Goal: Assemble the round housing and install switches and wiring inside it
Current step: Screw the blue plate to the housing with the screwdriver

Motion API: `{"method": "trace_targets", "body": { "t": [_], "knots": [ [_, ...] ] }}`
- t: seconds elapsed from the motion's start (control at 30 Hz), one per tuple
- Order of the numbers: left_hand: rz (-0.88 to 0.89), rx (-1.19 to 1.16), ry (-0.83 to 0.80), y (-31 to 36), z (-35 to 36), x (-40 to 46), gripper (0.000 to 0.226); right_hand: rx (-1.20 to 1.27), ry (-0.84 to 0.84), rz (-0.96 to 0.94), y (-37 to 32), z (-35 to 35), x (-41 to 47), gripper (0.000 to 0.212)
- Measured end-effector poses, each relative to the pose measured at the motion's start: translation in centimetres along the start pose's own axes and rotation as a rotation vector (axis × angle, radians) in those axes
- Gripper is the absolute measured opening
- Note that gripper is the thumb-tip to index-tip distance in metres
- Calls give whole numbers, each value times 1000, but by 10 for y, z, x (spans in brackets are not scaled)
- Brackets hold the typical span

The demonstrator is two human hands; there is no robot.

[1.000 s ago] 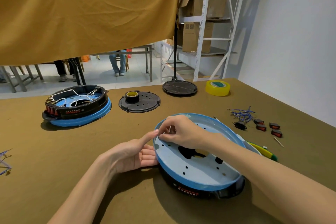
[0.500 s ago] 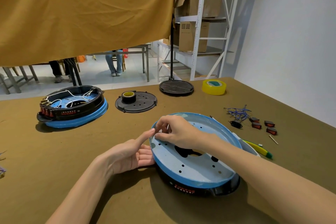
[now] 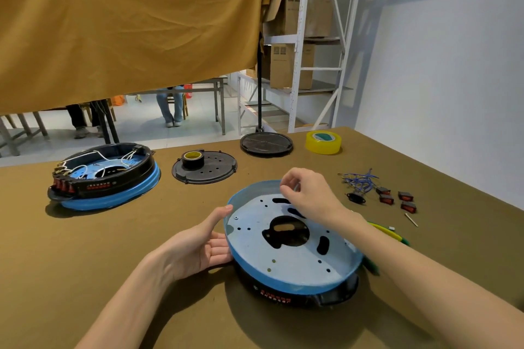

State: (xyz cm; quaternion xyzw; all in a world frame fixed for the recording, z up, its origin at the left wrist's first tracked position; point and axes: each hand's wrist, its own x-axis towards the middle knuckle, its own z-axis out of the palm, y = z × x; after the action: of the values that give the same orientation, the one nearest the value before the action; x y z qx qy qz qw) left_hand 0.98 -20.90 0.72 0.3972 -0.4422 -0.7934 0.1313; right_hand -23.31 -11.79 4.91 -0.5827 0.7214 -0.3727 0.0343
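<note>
Near the table's front edge the housing (image 3: 292, 246) has no switches (image 3: 397, 199) or wires (image 3: 358, 180) inside; both lie toward the right edge. The left hand (image 3: 198, 249), fingers straight, steadies its rim; the right hand (image 3: 307, 193) pinches something too small to identify.

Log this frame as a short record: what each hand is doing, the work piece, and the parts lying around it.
left hand: open, palm against the blue rim of the near housing
right hand: fingers pinched over the far rim; held item too small to tell
near housing: blue plate up, black ring beneath, no wiring visible
second housing: far left, white wires and red switches fitted
loose switches: right, beside blue wires
yellow tape roll: far edge
</note>
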Motion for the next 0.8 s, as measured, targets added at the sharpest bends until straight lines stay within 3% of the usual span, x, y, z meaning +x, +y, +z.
{"method": "trace_targets", "body": {
  "t": [0.17,0.33,0.47,0.57,0.7,0.8],
  "knots": [
    [23,-105,78,4,-6,-5,90,-272,173,219,45,-39,-15,17],
    [37,-134,104,5,-10,-7,88,-597,-180,351,62,-44,-33,27],
    [33,-132,95,4,-10,-8,90,-756,-130,309,66,-42,-34,18],
    [36,-136,92,4,-11,-8,90,-718,-45,247,65,-49,-35,19],
    [30,-139,94,5,-10,-8,88,-499,196,76,49,-64,-37,18],
    [31,-137,97,5,-9,-8,85,-132,99,129,23,-75,-28,21]
  ]
}}
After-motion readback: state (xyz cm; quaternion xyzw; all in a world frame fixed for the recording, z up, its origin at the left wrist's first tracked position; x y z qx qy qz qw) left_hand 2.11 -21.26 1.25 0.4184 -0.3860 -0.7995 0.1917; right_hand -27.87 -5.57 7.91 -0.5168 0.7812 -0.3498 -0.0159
